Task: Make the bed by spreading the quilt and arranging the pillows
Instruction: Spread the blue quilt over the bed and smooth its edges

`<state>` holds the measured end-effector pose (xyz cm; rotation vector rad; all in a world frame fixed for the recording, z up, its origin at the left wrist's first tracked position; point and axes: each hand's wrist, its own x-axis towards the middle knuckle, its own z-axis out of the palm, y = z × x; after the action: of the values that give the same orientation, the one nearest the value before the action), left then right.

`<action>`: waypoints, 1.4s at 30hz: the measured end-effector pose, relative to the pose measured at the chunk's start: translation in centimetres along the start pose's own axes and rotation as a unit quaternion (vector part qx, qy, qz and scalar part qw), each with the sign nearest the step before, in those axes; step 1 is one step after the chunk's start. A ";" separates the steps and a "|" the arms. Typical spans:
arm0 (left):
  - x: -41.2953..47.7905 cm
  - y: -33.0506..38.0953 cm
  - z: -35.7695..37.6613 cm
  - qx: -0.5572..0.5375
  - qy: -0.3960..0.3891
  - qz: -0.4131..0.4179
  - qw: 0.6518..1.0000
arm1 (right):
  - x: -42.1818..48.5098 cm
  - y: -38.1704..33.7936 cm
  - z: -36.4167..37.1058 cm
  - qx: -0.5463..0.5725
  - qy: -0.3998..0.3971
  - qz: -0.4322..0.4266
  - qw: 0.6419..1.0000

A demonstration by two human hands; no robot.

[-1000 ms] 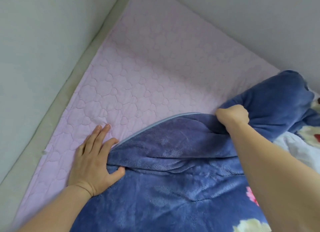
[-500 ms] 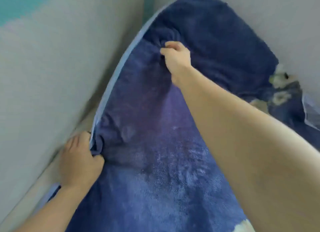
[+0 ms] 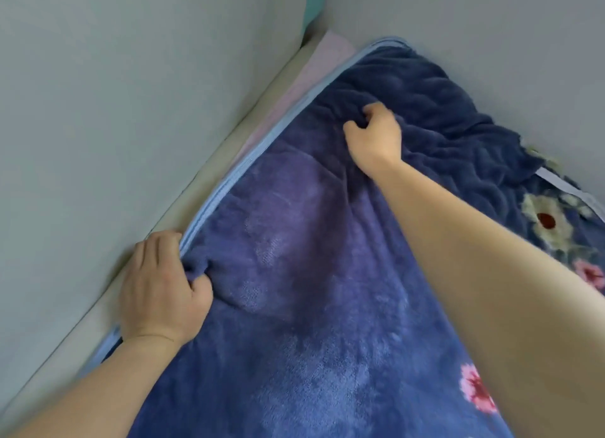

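A blue fleece quilt (image 3: 311, 273) with a pale blue border and flower prints lies spread over most of the bed. My left hand (image 3: 160, 287) grips its bordered edge near the left wall, fingers curled round a fold. Further up the bed, my right hand (image 3: 375, 136) bunches the quilt's darker fabric in curled fingers. A strip of the pink quilted mattress pad (image 3: 294, 87) shows along the quilt's far left edge. No pillow is in view.
Grey walls (image 3: 114, 110) close in the bed on the left and at the far end, meeting in a corner. A beige bed frame ledge (image 3: 183, 188) runs along the left wall. The quilt lies rumpled at the far right (image 3: 491, 149).
Both hands have pulled the quilt up the bed, so it now covers nearly all the pink pad. In the last half second the raised quilt came down flat.
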<state>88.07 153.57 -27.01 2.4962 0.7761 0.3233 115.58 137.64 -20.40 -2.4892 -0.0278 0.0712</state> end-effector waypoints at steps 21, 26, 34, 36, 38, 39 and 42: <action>0.5 -0.3 -0.3 0.047 -0.089 -0.015 0.995 | 8.3 -9.1 3.7 0.158 0.170 0.088 0.969; 0.4 -0.6 -0.2 0.045 -0.074 -0.009 0.996 | 7.0 -5.7 8.2 0.061 -0.017 0.041 0.997; 0.1 -0.6 0.2 0.064 -0.018 0.038 0.997 | -3.5 -4.1 3.0 0.195 -0.054 0.008 0.979; 0.7 -0.8 0.4 0.061 -0.010 0.035 0.998 | -10.7 -2.9 2.1 0.128 -0.052 -0.037 0.990; 0.4 -0.8 0.5 0.051 0.000 0.029 0.998 | -18.5 -1.0 1.6 0.068 -0.068 -0.082 0.992; 0.4 -0.7 0.7 0.043 0.006 0.029 0.999 | -22.0 0.0 1.5 0.020 -0.081 -0.097 0.992; 1.3 -1.0 -0.8 -0.036 -0.044 0.012 0.998 | -31.7 2.6 1.0 -0.143 -0.114 -0.077 0.980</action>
<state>88.35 155.37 -26.76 2.4358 0.6865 0.2443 83.91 135.03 -21.38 -2.7434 -0.3489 0.3068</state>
